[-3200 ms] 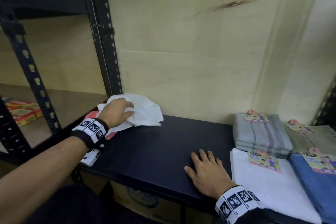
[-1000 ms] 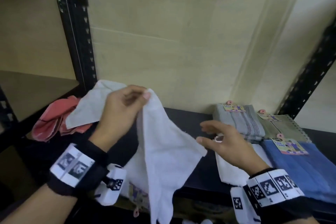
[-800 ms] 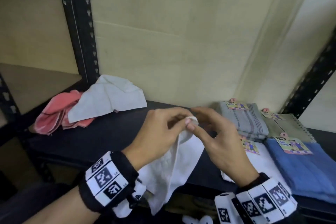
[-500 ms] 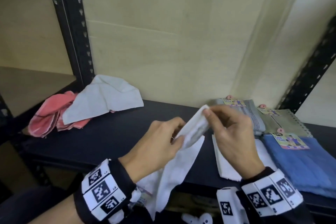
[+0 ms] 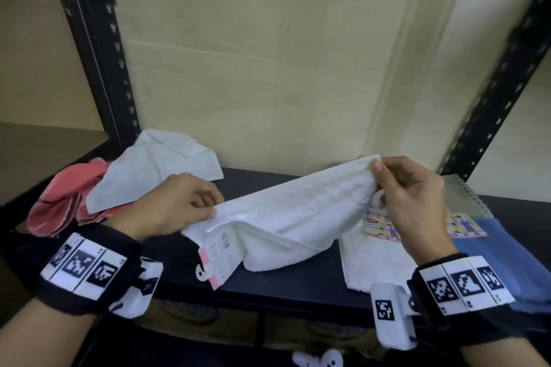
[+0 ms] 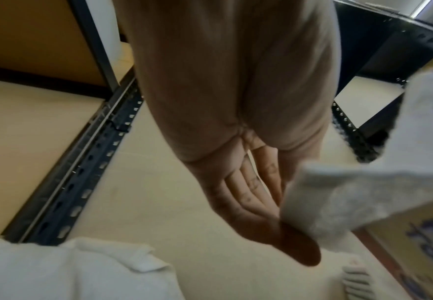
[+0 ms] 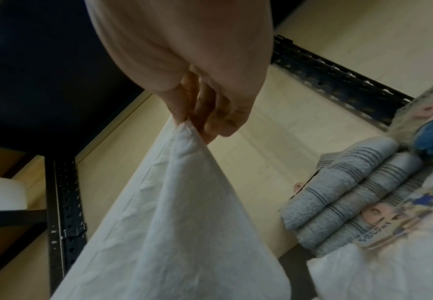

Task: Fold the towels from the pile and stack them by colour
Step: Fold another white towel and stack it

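A white towel (image 5: pixel 298 211) hangs stretched between both hands over the dark shelf (image 5: pixel 286 280), its lower fold resting on the shelf and a paper tag (image 5: pixel 219 256) dangling at its left end. My left hand (image 5: pixel 182 205) pinches the left corner. My right hand (image 5: pixel 405 197) pinches the right corner, held higher; the right wrist view shows the towel (image 7: pixel 179 203) hanging from those fingertips (image 7: pixel 199 125). In the left wrist view the towel (image 6: pixel 364 194) leaves the hand to the right. A loose pile sits at the back left: a white towel (image 5: pixel 155 167) over a pink one (image 5: pixel 62 205).
Folded stacks lie at the right: a white stack (image 5: pixel 372 259), a blue stack (image 5: pixel 501 256), a grey-green one (image 5: pixel 465 199) behind, and grey striped towels (image 7: pixel 351 205). Black rack posts (image 5: pixel 98 48) stand at both sides and a plywood wall (image 5: pixel 268 68) behind. Boxes sit under the shelf.
The hands have drawn apart, spreading the towel's top edge wide between them. The right hand moved right and up; the towel's body now lies on the shelf instead of hanging over the front.
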